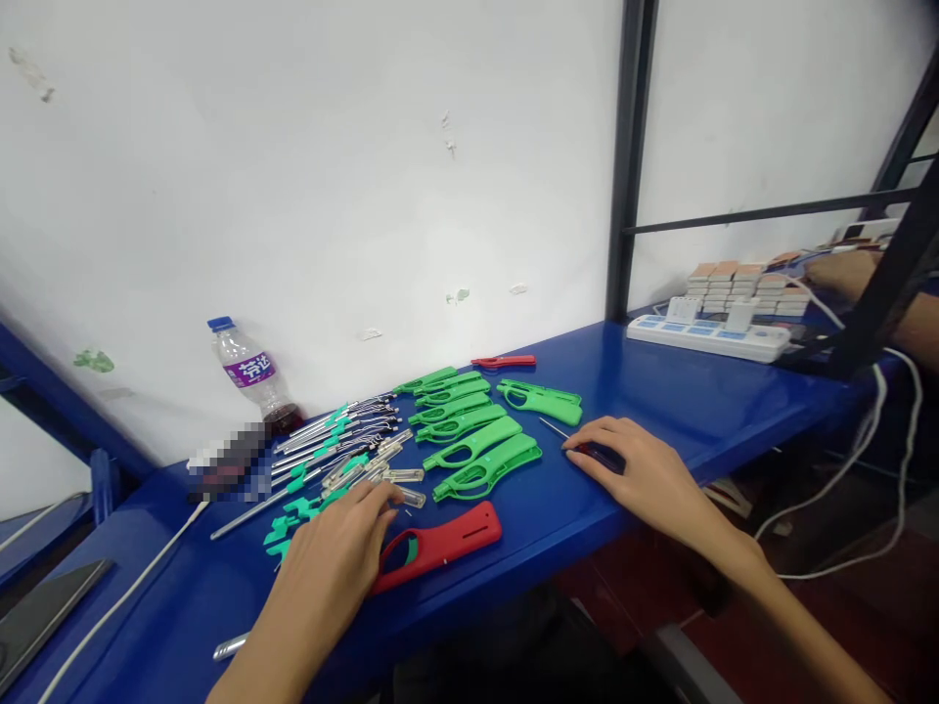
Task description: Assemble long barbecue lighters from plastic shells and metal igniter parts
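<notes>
My left hand [344, 538] has its fingers bent together above the front of a red lighter casing [459, 540]; whether anything is between the fingertips is hidden. Close to those fingertips lie several clear plastic lighter tanks [403, 476]. A metal tube [231, 645] shows beyond my left wrist, probably part of the red lighter. My right hand [638, 469] is closed round the dark red handle of a screwdriver [556, 428], its thin shaft pointing left and away from me. Left of the screwdriver, several green lighter casings [484, 464] lie in a slanting row.
Metal lighter tubes [293, 469] with teal parts and wires lie left of centre. A bottle [253, 376] stands by the wall. Another red casing [506, 362] lies behind. A power strip [708, 337], stacked white boxes [723, 284] and another person's arm [843, 274] are at right.
</notes>
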`<move>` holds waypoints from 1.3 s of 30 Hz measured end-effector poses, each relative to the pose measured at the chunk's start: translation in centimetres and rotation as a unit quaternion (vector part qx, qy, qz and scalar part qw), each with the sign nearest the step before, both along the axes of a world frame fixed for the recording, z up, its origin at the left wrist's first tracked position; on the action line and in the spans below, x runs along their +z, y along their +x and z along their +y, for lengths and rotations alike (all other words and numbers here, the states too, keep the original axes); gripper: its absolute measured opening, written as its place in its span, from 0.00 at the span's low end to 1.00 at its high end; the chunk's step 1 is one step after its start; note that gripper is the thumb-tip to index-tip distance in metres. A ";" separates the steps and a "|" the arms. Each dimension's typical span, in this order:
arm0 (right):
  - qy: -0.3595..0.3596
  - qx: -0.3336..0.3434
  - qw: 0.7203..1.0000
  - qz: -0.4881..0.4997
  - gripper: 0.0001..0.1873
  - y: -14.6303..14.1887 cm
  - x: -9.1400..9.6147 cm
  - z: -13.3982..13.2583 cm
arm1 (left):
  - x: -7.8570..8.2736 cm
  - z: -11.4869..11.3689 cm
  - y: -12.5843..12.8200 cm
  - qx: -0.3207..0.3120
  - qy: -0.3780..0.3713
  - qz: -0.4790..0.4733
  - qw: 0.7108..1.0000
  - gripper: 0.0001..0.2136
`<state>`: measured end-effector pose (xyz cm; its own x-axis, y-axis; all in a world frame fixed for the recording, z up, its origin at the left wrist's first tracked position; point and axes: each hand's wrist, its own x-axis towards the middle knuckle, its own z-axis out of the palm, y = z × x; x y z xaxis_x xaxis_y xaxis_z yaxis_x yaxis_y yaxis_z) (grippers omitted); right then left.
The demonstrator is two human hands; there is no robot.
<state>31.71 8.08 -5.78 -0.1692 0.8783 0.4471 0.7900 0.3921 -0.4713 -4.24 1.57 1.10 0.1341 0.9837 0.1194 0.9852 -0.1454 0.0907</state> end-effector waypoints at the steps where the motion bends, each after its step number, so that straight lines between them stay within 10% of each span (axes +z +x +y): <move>1: 0.000 -0.001 1.000 0.000 0.11 0.0 0.0 0.0 | -0.1 0.3 -0.1 -0.003 -0.009 0.004 1.000 0.16; 15: 0.028 0.004 0.999 0.042 0.14 0.3 -0.4 0.2 | -0.2 1.4 0.3 -0.015 -0.045 0.000 0.999 0.14; 39: 0.034 -0.027 0.991 0.127 0.21 0.5 -0.1 -0.2 | 0.1 -0.4 1.6 -0.111 0.164 -0.187 0.962 0.10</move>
